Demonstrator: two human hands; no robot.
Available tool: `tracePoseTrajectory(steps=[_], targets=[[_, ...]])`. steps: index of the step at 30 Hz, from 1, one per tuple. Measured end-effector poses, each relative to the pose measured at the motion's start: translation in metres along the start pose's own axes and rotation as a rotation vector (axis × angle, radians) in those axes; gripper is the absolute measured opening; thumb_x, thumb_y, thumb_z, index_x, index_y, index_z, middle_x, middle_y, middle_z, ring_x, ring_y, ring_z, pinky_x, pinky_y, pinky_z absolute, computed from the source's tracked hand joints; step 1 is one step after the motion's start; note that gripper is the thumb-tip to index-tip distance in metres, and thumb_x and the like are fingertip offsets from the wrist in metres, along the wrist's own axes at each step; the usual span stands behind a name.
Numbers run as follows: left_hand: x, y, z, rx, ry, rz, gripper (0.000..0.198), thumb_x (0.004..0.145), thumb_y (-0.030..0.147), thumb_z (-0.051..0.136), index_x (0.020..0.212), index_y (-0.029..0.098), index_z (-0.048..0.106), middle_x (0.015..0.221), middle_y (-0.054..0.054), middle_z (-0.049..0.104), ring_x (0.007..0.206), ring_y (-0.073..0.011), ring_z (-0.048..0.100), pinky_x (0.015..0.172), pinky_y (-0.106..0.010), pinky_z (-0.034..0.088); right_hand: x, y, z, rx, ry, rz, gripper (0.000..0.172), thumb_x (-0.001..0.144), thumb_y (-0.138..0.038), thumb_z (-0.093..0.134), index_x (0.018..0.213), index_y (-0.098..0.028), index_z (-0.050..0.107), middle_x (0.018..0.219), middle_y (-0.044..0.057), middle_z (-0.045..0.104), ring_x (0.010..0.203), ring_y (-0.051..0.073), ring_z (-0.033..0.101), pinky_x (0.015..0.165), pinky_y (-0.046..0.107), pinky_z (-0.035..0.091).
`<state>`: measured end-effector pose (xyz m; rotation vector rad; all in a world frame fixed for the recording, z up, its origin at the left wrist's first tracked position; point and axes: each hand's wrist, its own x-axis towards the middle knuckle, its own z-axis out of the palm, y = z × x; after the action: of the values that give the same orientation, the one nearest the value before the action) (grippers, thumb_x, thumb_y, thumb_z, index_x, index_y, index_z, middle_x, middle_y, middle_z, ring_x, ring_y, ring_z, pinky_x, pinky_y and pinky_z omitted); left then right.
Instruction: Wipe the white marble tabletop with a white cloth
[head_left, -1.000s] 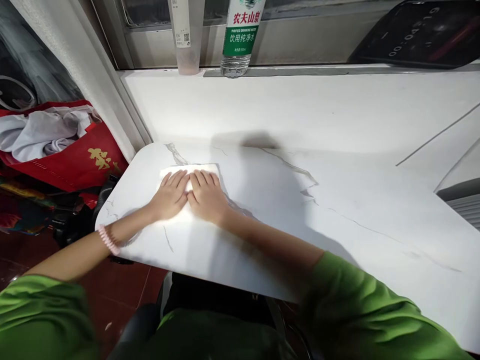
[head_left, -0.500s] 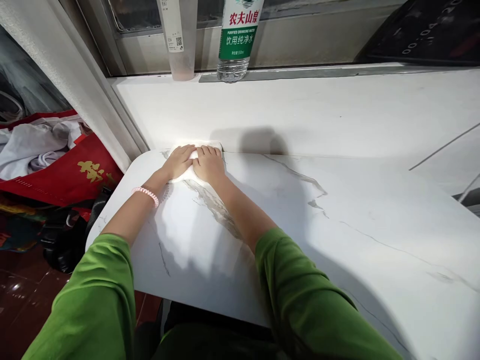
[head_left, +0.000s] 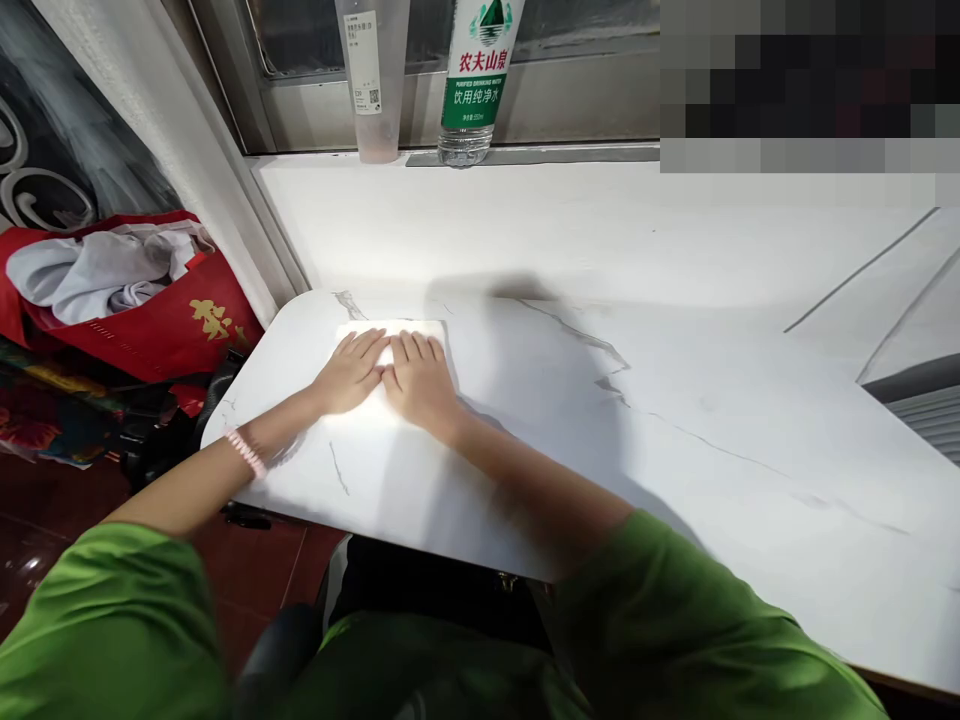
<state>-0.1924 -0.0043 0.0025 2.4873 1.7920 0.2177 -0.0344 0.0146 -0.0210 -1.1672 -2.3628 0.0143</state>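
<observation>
Both my hands lie flat, side by side, on a folded white cloth point(head_left: 420, 327) spread on the white marble-patterned table point(head_left: 525, 440). My left hand point(head_left: 351, 372) covers the cloth's left part, fingers extended and slanting to the right. Over the right part rests my right hand point(head_left: 420, 380), fingers extended and pointing away from me. The thumbs almost meet at the middle. Much of the cloth is hidden under the palms. A pink coil band point(head_left: 246, 452) circles my left forearm near the wrist.
On the ledge behind the table stand a clear plastic cup point(head_left: 375, 130) and a water bottle point(head_left: 466, 110). Left of the table is a red bag point(head_left: 202, 325) with pale cloth inside. A white wall point(head_left: 570, 230) borders the table's back edge.
My hands and the cloth have come back from the table's rear edge toward me, both hands still flat on it. The view has shifted somewhat.
</observation>
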Motion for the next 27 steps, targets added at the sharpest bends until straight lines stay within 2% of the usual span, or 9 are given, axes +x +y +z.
tracePoseTrajectory(steps=[4,8,10,13,15,18,24,27], targets=[[-0.069,0.015,-0.006,-0.015,0.030,-0.005,0.057,0.100,0.032,0.023,0.150,0.007,0.034,0.160,-0.016,0.033,0.151,-0.0241,0.024,0.125,-0.048,0.014,-0.039,-0.041,-0.015,0.035,-0.041,-0.056,0.054,0.095,-0.025,0.037,0.141,0.002,0.049,0.148,0.022,0.049,0.137,0.036,0.041,0.118,0.052,0.024],[-0.124,0.024,-0.011,-0.025,0.071,-0.070,0.057,0.101,0.034,0.021,0.152,0.012,0.033,0.160,-0.016,0.033,0.151,-0.0256,0.025,0.124,-0.051,0.017,-0.060,-0.074,-0.023,0.093,-0.093,-0.163,0.057,0.096,-0.029,0.038,0.143,0.002,0.047,0.151,0.024,0.044,0.141,0.038,0.037,0.120,0.054,0.022],[-0.139,0.024,-0.012,-0.027,0.084,-0.102,0.057,0.101,0.034,0.021,0.153,0.014,0.031,0.160,-0.016,0.033,0.150,-0.0267,0.027,0.124,-0.053,0.019,-0.062,-0.083,-0.024,0.120,-0.117,-0.192,0.058,0.095,-0.029,0.039,0.144,0.003,0.046,0.152,0.025,0.043,0.142,0.039,0.036,0.120,0.055,0.023],[-0.144,0.018,-0.014,-0.028,0.078,-0.126,0.058,0.100,0.035,0.023,0.153,0.015,0.032,0.159,-0.016,0.036,0.149,-0.0280,0.030,0.123,-0.054,0.021,-0.057,-0.089,-0.022,0.152,-0.148,-0.206,0.059,0.095,-0.029,0.040,0.144,0.002,0.046,0.152,0.026,0.042,0.142,0.039,0.036,0.119,0.057,0.023],[-0.135,0.009,-0.015,-0.020,0.066,-0.129,0.058,0.099,0.034,0.024,0.152,0.014,0.033,0.158,-0.015,0.038,0.148,-0.0278,0.031,0.123,-0.053,0.022,-0.045,-0.087,-0.017,0.150,-0.160,-0.202,0.058,0.095,-0.028,0.040,0.144,0.002,0.046,0.152,0.025,0.042,0.142,0.039,0.035,0.119,0.057,0.023],[-0.106,-0.013,-0.015,0.006,0.047,-0.125,0.058,0.097,0.032,0.026,0.151,0.012,0.034,0.158,-0.016,0.038,0.148,-0.0266,0.031,0.123,-0.050,0.020,-0.015,-0.078,-0.005,0.129,-0.163,-0.176,0.056,0.094,-0.025,0.040,0.142,0.003,0.047,0.151,0.024,0.045,0.140,0.038,0.037,0.118,0.053,0.021],[-0.007,-0.074,-0.013,0.032,0.018,-0.128,0.059,0.092,0.026,0.031,0.148,0.008,0.037,0.158,-0.016,0.037,0.148,-0.0256,0.030,0.123,-0.047,0.019,0.070,-0.040,0.030,0.102,-0.119,-0.106,0.049,0.093,-0.019,0.037,0.134,0.003,0.052,0.141,0.024,0.054,0.130,0.034,0.045,0.111,0.048,0.025],[0.038,-0.093,-0.014,0.019,0.018,-0.096,0.058,0.091,0.025,0.032,0.146,0.008,0.040,0.156,-0.015,0.040,0.147,-0.0239,0.032,0.122,-0.043,0.020,0.102,-0.020,0.046,0.099,-0.084,-0.031,0.047,0.093,-0.017,0.035,0.130,0.002,0.055,0.134,0.023,0.058,0.126,0.034,0.046,0.109,0.047,0.026]])
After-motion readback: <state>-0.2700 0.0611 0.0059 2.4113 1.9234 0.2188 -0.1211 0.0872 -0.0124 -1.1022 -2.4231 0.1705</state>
